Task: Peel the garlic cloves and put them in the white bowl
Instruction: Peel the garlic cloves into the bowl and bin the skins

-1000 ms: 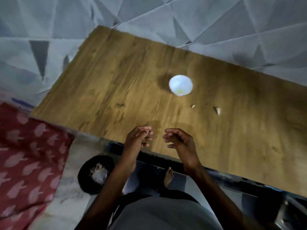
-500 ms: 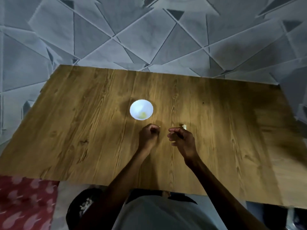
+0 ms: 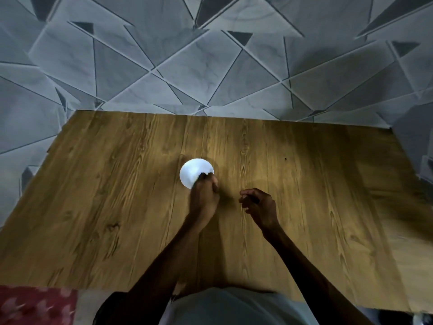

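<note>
The white bowl [image 3: 191,173] stands mid-table on the wooden tabletop [image 3: 117,195]. My left hand [image 3: 204,195] reaches over the bowl's near right rim with its fingertips bunched together, as if pinching a garlic clove; the clove itself is hidden by the fingers. My right hand [image 3: 257,206] hovers just right of it, a short gap apart, with fingers loosely curled and nothing visible in them. The bowl's inside is too bright to show its contents.
The table's far edge meets a grey wall of triangular tiles [image 3: 210,66]. A red patterned cloth [image 3: 35,306] lies at the lower left beyond the near edge. My grey shirt [image 3: 234,308] fills the bottom middle.
The camera view lifted and centred on the table. My left hand moved forward from beside the right hand to the bowl's rim. The right hand stayed in about the same place.
</note>
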Demonstrator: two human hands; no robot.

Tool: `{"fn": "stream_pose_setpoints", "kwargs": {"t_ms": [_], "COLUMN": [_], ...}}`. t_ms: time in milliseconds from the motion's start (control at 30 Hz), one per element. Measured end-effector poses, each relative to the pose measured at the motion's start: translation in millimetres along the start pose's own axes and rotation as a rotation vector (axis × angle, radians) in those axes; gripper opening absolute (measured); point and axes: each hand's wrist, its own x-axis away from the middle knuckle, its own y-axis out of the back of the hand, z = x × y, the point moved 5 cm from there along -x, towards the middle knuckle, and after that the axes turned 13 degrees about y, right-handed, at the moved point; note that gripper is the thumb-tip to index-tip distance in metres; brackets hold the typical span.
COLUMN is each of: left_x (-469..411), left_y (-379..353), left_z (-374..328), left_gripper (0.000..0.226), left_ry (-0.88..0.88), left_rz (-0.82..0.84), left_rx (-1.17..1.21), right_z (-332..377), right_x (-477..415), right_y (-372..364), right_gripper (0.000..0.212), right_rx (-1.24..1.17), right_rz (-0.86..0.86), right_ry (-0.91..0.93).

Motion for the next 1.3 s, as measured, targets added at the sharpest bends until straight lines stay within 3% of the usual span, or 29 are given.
{"fn": "stream_pose_setpoints", "kwargs": {"t_ms": [100,267,400,567,700,833,967,1100,1300], "left_x": [-37.8,-86.0,-97.2,-54.8,-6.6,19.2,23.6,24.7,34.0], "left_y": [26.2,1.2,-3.5,15.1,-22.3,-67.8,-80.1,-73.9,-58.9], "left_z": [12.1,42.7,44.6,3.3,-12.2,-4.1,-3.9,-8.3,-11.8], "left_gripper": [0.016,0.022,0.028,0.020,0.012,0.012,0.015,0.018,0.024], "left_ry": [0.059,0.204,0.219,0.020,-0.034,0.115,0.208,0.272,0.273], "left_rz": [-0.049,0.201,0.199,0.073,0.353,0.554,0.577,0.576,0.576], "left_rx": [-0.027,-0.210,-0.230,0.042,0.227,0.300,0.334,0.474,0.500], "right_z": [-5.7,-13.5,-23.1,-43.8,-48.4,-49.7,-47.1,-37.8,-30.6], "right_x": [-6.7,-13.0,-17.9,-22.5,-26.9,-29.7,-26.7,-6.5,4.8], "right_y": [0.2,4.7,19.9,44.5,30.9,14.0,16.9,17.7,17.5], "right_gripper": [0.018,0.018,0.016,0.021,0.030,0.017,0.010,0.019,0.023], "right_rx": [0.091,0.325,0.366,0.409,0.531,0.684,0.444,-0.232,-0.352], "right_rz": [0.018,0.059,-0.001,-0.082,0.044,0.131,0.055,0.040,0.048], "right_ry": [0.056,0.250,0.173,-0.041,0.046,0.139,0.155,-0.079,-0.090]}}
